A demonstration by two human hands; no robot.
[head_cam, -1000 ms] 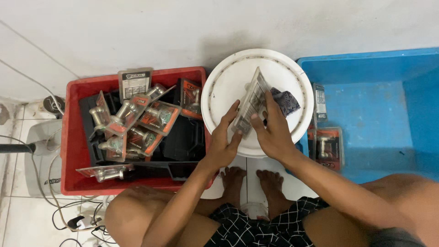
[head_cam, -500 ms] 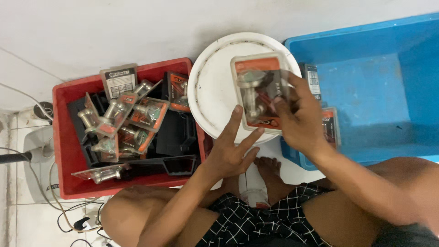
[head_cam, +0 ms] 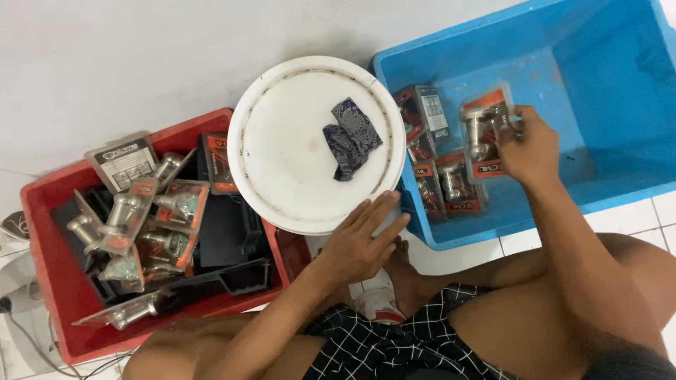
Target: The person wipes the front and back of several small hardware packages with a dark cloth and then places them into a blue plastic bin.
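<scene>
Your right hand (head_cam: pixel 529 146) grips a blister-packed door knob (head_cam: pixel 484 130) over the blue crate (head_cam: pixel 598 84), above packs already inside. Your left hand (head_cam: pixel 360 243) rests open-fingered on the white lid (head_cam: pixel 282 141) beside that crate.

Black shorts (head_cam: pixel 394 338) with white grid check — arms bare, feet bare.

blue crate (head_cam: pixel 605 63): right and top walls cut by frame edge. Blister pack (head_cam: pixel 484 130) partly covered by right hand (head_cam: pixel 531 149), its print too small to read. Packs beside it in the crate overlap. Left hand (head_cam: pixel 360 243) hides the near rim of the white lid (head_cam: pixel 296 141) left of the crate
</scene>
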